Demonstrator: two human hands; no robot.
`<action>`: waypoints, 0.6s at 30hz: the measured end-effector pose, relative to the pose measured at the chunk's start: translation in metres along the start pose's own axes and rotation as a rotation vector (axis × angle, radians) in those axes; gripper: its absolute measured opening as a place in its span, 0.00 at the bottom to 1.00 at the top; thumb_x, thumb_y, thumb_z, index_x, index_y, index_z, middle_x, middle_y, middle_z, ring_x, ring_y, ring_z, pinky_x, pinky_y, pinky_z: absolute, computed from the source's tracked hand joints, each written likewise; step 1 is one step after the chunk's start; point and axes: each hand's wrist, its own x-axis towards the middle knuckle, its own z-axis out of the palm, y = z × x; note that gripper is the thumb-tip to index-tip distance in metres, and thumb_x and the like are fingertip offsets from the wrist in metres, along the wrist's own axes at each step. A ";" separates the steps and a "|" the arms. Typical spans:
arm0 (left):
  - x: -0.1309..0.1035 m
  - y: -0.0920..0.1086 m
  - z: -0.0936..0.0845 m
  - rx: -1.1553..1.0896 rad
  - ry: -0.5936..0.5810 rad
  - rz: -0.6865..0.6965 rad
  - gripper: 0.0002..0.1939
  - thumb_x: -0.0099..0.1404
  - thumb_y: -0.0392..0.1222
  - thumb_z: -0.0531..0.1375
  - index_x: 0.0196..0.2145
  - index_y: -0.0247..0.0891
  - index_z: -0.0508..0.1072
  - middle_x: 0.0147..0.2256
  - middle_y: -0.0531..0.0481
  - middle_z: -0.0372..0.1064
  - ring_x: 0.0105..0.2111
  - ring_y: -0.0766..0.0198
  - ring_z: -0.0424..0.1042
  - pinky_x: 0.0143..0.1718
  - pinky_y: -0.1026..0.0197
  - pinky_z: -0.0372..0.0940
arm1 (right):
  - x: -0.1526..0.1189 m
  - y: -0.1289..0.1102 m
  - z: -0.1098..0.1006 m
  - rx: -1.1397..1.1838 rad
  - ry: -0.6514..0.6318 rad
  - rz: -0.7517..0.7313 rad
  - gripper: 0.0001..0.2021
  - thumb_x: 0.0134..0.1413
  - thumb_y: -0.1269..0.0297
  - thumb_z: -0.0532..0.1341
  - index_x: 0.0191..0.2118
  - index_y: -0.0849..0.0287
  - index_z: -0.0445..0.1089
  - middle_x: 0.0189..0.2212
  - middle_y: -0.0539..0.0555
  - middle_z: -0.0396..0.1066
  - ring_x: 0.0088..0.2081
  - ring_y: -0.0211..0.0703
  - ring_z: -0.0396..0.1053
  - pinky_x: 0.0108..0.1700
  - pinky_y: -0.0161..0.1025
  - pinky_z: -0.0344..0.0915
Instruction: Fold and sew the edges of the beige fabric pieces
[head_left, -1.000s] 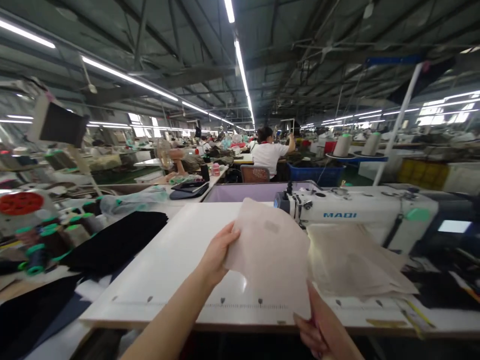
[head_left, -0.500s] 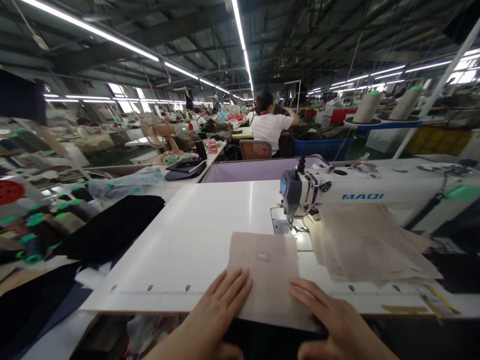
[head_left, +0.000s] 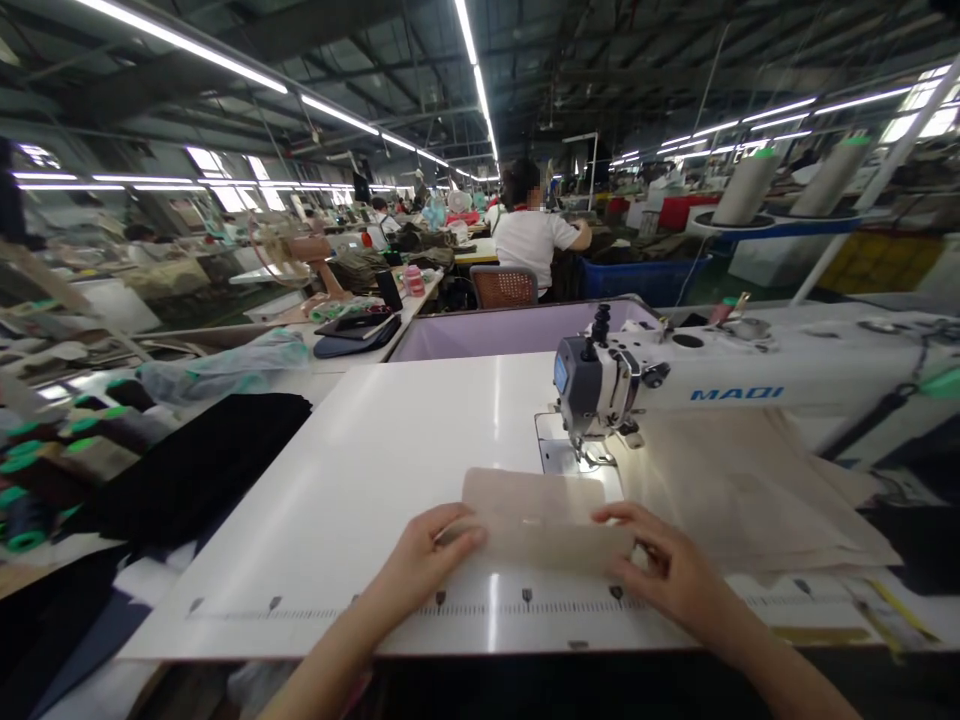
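One beige cloth [head_left: 534, 492], flat half a second earlier, lay near part folded up on the worktop [head_left: 360, 450], between left hand [head_left: 429, 552] and right hand [head_left: 671, 568]; both hands, curled, pinched its sides.

Two hands [head_left: 433, 548] [head_left: 664, 562], seemingly one beige cloth [head_left: 536, 500]

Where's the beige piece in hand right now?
Head view, low and right of centre: the beige piece is between left hand and right hand, in front of the sewing machine.
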 end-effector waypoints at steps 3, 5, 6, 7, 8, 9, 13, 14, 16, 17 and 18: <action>0.023 -0.001 0.016 0.102 0.159 -0.125 0.16 0.67 0.51 0.55 0.28 0.39 0.72 0.28 0.50 0.73 0.31 0.56 0.71 0.33 0.59 0.62 | 0.010 0.005 0.012 0.123 0.182 0.252 0.14 0.54 0.50 0.62 0.36 0.56 0.76 0.36 0.54 0.79 0.36 0.49 0.76 0.38 0.38 0.71; 0.030 -0.001 0.024 0.190 0.190 -0.127 0.16 0.67 0.50 0.53 0.26 0.40 0.69 0.27 0.51 0.70 0.30 0.57 0.69 0.33 0.60 0.59 | 0.010 0.005 0.023 0.166 0.319 0.332 0.24 0.51 0.46 0.64 0.50 0.57 0.74 0.33 0.54 0.79 0.36 0.51 0.77 0.40 0.41 0.72; 0.031 -0.001 0.027 0.212 0.198 -0.132 0.16 0.67 0.49 0.52 0.25 0.40 0.67 0.26 0.51 0.69 0.29 0.58 0.68 0.32 0.60 0.57 | 0.008 0.004 0.028 0.195 0.376 0.330 0.31 0.51 0.45 0.65 0.57 0.58 0.69 0.34 0.54 0.79 0.37 0.51 0.77 0.41 0.41 0.73; 0.030 0.000 0.029 0.222 0.206 -0.144 0.16 0.68 0.49 0.52 0.24 0.41 0.65 0.25 0.52 0.68 0.29 0.59 0.68 0.31 0.60 0.56 | 0.005 0.002 0.033 0.237 0.414 0.308 0.37 0.51 0.45 0.65 0.64 0.59 0.62 0.36 0.55 0.79 0.38 0.51 0.77 0.42 0.42 0.73; 0.028 0.000 0.031 0.221 0.215 -0.161 0.17 0.68 0.49 0.52 0.23 0.41 0.63 0.24 0.53 0.66 0.28 0.59 0.67 0.30 0.60 0.55 | 0.002 0.001 0.038 0.289 0.428 0.279 0.42 0.52 0.45 0.65 0.68 0.60 0.55 0.38 0.56 0.79 0.39 0.50 0.77 0.43 0.42 0.73; 0.026 0.000 0.033 0.215 0.223 -0.180 0.17 0.67 0.50 0.51 0.23 0.41 0.61 0.23 0.53 0.65 0.27 0.59 0.66 0.30 0.61 0.55 | -0.002 0.000 0.041 0.334 0.429 0.257 0.46 0.53 0.46 0.65 0.71 0.59 0.48 0.40 0.57 0.79 0.40 0.50 0.78 0.43 0.42 0.73; 0.015 0.004 0.038 0.187 0.234 -0.219 0.18 0.67 0.51 0.51 0.22 0.42 0.59 0.22 0.54 0.63 0.26 0.59 0.66 0.29 0.61 0.54 | -0.011 0.005 0.043 0.246 0.361 0.243 0.35 0.56 0.50 0.63 0.68 0.52 0.58 0.46 0.56 0.78 0.42 0.48 0.78 0.43 0.39 0.74; 0.013 0.005 0.038 0.177 0.230 -0.218 0.18 0.67 0.51 0.51 0.22 0.42 0.60 0.22 0.53 0.64 0.27 0.59 0.66 0.30 0.60 0.55 | -0.011 0.009 0.040 0.177 0.322 0.236 0.28 0.56 0.51 0.62 0.62 0.50 0.67 0.47 0.55 0.78 0.43 0.48 0.78 0.43 0.39 0.74; 0.008 0.006 0.036 0.153 0.208 -0.214 0.17 0.66 0.52 0.53 0.23 0.41 0.63 0.24 0.52 0.66 0.28 0.58 0.67 0.31 0.60 0.56 | -0.009 0.016 0.032 0.057 0.232 0.211 0.17 0.56 0.53 0.61 0.49 0.48 0.78 0.46 0.53 0.79 0.44 0.49 0.78 0.44 0.38 0.74; 0.006 0.006 0.034 0.133 0.189 -0.215 0.17 0.65 0.52 0.55 0.24 0.41 0.65 0.25 0.52 0.67 0.29 0.58 0.68 0.32 0.60 0.56 | -0.008 0.019 0.028 0.011 0.202 0.203 0.15 0.56 0.54 0.61 0.46 0.48 0.80 0.45 0.51 0.80 0.43 0.49 0.78 0.44 0.37 0.74; 0.004 0.006 0.032 0.105 0.169 -0.221 0.16 0.64 0.52 0.56 0.24 0.40 0.67 0.26 0.52 0.68 0.30 0.57 0.68 0.32 0.60 0.57 | -0.006 0.021 0.025 -0.026 0.189 0.202 0.15 0.56 0.54 0.61 0.46 0.47 0.80 0.43 0.51 0.80 0.42 0.48 0.78 0.43 0.36 0.74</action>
